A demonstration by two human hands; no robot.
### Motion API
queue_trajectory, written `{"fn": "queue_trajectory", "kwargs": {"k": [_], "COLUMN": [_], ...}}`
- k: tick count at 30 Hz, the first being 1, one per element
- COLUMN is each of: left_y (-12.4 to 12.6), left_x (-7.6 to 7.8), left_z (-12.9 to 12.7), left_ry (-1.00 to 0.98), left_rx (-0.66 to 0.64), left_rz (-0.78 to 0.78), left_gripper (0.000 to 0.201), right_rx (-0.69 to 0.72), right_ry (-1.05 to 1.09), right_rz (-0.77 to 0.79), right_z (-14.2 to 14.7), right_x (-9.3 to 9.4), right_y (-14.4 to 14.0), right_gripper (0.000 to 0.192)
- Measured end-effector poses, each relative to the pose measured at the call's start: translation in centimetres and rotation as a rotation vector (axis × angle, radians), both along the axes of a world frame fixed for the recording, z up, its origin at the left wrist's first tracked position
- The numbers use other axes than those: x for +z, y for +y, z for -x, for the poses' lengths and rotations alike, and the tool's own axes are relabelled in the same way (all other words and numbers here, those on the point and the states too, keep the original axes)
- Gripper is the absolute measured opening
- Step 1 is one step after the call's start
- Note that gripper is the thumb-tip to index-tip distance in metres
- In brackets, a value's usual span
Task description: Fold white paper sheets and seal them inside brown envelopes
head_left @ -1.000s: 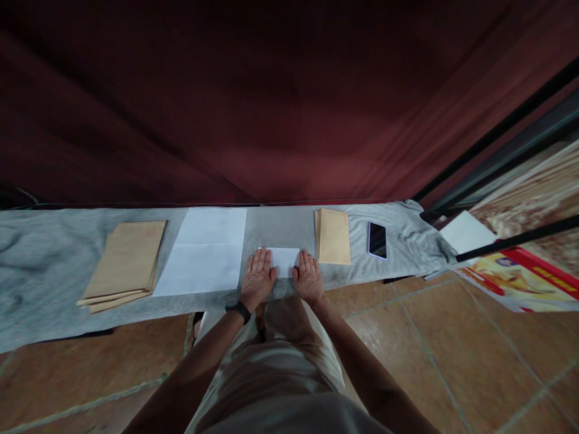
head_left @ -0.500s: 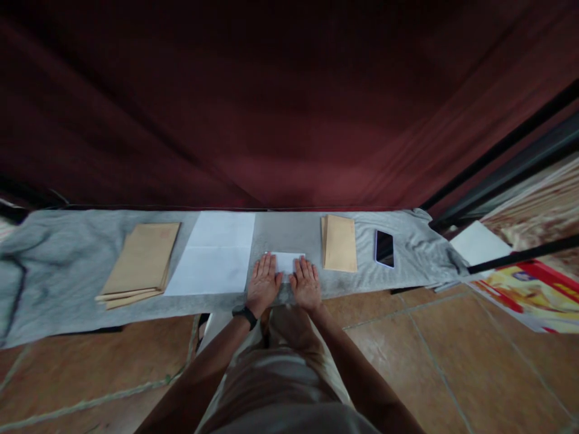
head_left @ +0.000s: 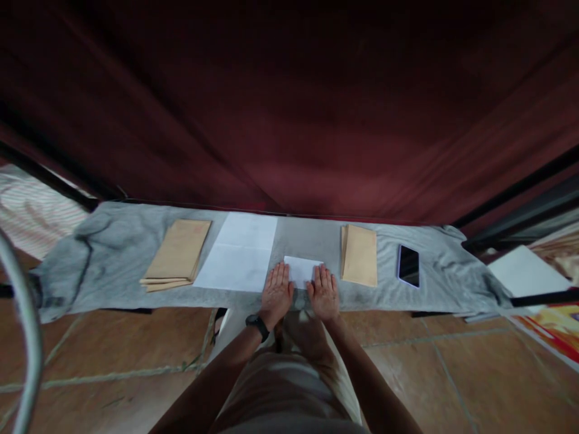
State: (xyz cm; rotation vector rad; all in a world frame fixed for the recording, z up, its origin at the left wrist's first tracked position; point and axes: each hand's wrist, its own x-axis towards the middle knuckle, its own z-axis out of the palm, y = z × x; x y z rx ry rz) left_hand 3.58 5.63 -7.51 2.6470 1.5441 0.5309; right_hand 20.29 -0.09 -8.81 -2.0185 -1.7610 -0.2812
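A small folded white paper point(head_left: 300, 269) lies on the grey cloth between my two hands. My left hand point(head_left: 277, 292) rests flat at its left edge, fingers stretched forward. On the opposite edge lies my right hand point(head_left: 324, 293), also flat with the fingers extended. Left of my left hand are flat white sheets point(head_left: 237, 256) with a crease across the middle. Beyond them sits a stack of large brown envelopes point(head_left: 180, 250). A few smaller brown envelopes point(head_left: 360, 256) lie to the right of my right hand.
A grey cloth point(head_left: 307, 232) covers the narrow surface, with a phone point(head_left: 409, 266) near its right part. A dark red curtain point(head_left: 298, 150) hangs behind. A white board point(head_left: 528, 274) and a colourful box point(head_left: 561, 325) are at far right. A pale curved tube point(head_left: 29, 337) stands at left.
The camera view has turned left, so everything appears shifted right. Both hands stay flat at the small paper, with my right hand slightly farther from my left, showing more of it.
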Motion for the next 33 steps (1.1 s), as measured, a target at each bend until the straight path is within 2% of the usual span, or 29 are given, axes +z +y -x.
{"fn": "queue_trajectory", "kwargs": {"k": [7,13,21,29,33], "left_y": [-1.0,-2.3,-2.8,-2.7,-2.7], "left_x": [0.7,1.7,1.5,1.3,1.2], "left_z": [1.1,1.8,1.8,1.8,1.9], "left_ry": [0.06,0.074,0.066,0.043,0.049], "left_rx": [-0.009,-0.127,-0.168,-0.176,-0.176], "left_rz": [0.029,0.032,0.023,0.021,0.018], "left_gripper": [0.056,0.056,0.06,0.059,0.059], "right_rx": [0.005,-0.007,-0.016,0.082,0.114], "right_ry": [-0.039,-0.055,-0.007,0.092,0.096], "right_rz": [-0.01,0.026,0.067,0.093,0.184], "right_z": [-0.6,-0.6,-0.5,-0.6,-0.4], "right_x": [-0.3,-0.2,0.4,1.6,2.3], "right_y": [-0.5,-0.5,-0.5,3.0,4.4], "right_gripper": [0.063,0.063,0.061,0.047,0.047]}}
